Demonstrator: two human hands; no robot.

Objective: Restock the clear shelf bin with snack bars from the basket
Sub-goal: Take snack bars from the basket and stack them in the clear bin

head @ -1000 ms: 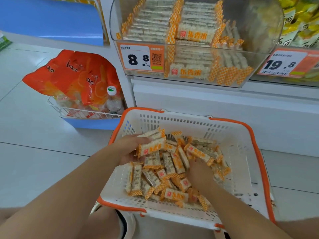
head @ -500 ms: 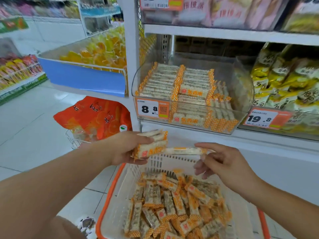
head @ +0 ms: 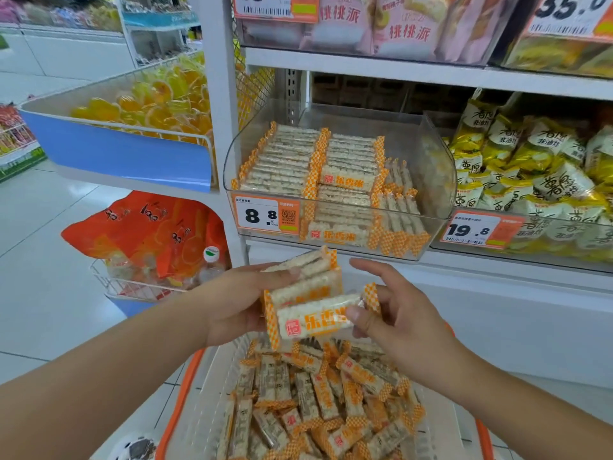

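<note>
white shelving fills the view ahead; clear shelf bin (head: 431, 154) sits at mid height, bars stacked left and centre, open room at its right side. my left hand (head: 238, 303) grips a stack of snack bars (head: 305, 280) just below the bin's front edge; my right hand (head: 398, 313) pinches one bar (head: 318, 318) against it. basket (head: 180, 393) below, its rim cut off at the bottom.
</note>
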